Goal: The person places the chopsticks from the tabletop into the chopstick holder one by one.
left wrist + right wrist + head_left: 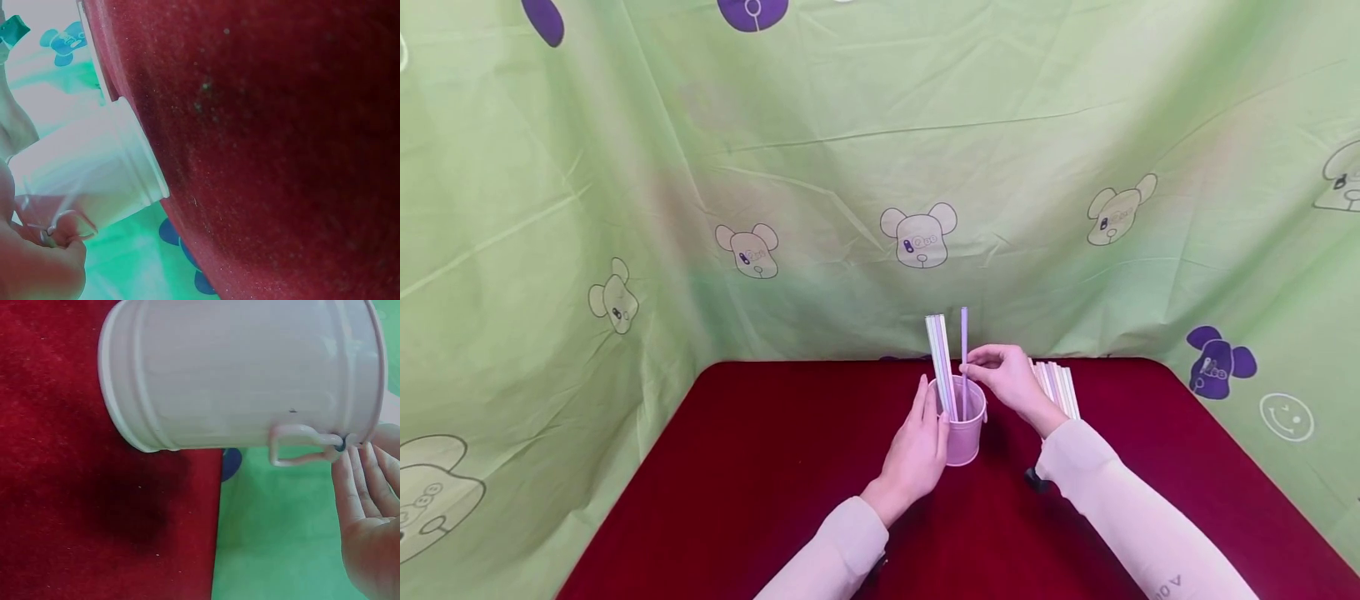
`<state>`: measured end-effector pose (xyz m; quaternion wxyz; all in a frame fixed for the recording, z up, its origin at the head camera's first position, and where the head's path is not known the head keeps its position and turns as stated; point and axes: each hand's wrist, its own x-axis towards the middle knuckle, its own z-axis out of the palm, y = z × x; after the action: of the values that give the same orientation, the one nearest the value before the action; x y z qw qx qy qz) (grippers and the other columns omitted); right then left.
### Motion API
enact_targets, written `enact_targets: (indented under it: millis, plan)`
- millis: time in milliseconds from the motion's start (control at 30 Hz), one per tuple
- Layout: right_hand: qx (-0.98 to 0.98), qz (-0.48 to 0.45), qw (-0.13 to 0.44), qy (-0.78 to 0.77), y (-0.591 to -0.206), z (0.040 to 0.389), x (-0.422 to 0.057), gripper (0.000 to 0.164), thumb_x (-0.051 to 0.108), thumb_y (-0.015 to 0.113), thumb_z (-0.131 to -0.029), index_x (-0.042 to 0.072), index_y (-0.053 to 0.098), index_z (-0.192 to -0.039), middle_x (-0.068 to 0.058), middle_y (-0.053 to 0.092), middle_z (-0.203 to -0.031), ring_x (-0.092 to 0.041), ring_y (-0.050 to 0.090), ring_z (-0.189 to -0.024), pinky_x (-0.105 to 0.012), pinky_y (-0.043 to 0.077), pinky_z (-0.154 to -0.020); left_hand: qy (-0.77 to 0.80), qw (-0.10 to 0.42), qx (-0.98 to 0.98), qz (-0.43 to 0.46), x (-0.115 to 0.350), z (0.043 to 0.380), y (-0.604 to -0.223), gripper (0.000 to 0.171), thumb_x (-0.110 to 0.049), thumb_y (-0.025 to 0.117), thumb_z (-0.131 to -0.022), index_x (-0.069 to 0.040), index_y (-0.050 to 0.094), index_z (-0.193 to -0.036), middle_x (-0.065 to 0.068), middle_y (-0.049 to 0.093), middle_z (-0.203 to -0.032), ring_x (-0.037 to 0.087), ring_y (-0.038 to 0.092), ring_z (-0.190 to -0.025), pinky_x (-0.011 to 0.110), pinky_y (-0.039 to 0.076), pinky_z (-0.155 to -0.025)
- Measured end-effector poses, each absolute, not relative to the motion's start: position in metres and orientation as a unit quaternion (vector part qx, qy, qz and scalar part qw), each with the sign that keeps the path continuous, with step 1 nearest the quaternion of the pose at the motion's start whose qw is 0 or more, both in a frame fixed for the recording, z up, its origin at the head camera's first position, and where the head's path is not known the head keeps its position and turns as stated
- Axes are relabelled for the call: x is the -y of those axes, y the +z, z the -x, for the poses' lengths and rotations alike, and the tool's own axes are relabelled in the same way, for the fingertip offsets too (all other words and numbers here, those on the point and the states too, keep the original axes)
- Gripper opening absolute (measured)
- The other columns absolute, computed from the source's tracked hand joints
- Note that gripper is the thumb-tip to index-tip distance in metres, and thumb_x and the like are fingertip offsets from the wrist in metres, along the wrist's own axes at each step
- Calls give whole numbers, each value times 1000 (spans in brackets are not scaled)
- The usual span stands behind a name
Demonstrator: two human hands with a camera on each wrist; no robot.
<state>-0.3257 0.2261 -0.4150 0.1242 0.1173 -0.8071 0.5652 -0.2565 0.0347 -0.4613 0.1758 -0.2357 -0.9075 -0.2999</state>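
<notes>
A small pink bucket (964, 440) stands upright on the table, a cluster of several pale striped straws (940, 354) leaning inside it. My left hand (913, 450) rests against the bucket's left side with fairly straight fingers, the thumb toward the near side. In the left wrist view that hand (44, 265) touches the bucket (94, 169) beside its small side handle. My right hand (1011, 375) pinches a purple straw (965, 333) upright, its lower end inside the bucket. In the right wrist view, the right hand (375, 512) is beside the bucket's rim, other fingers extended.
More pale and purple straws (1060, 383) lie bunched just behind my right hand and wrist. A dark red cloth covers the table (737, 467). Green curtains (820, 292) with printed bear heads stand close behind the table and along its sides.
</notes>
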Motion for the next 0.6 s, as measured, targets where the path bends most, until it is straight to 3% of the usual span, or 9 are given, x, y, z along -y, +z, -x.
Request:
enact_targets:
  millis: [233, 433, 600]
  plan:
    - [813, -125, 127, 554, -408, 313, -217, 22, 7, 74, -80, -7, 69, -96, -22, 69, -91, -28, 65, -84, -18, 48, -69, -299, 181, 906, 238, -35, 257, -462, 55, -30, 35, -102, -5, 21, -149, 6, 8, -157, 19, 42, -129, 33, 44, -97]
    - [827, -130, 140, 528, -421, 324, -218, 21, 15, 77, -78, 1, 72, -93, -12, 71, -88, -15, 64, -79, -21, 49, -68, -295, 189, 905, 240, -35, 257, -463, 54, -29, 34, -102, -5, 22, -149, 7, 9, -157, 19, 42, -129, 34, 44, -97]
    - [832, -132, 136, 522, -419, 324, -214, 21, 16, 78, -77, 3, 73, -93, -10, 71, -86, -15, 63, -77, -24, 50, -65, -294, 190, 905, 240, -35, 257, -463, 54, -29, 34, -102, -5, 22, -149, 7, 10, -157, 18, 40, -131, 33, 44, -97]
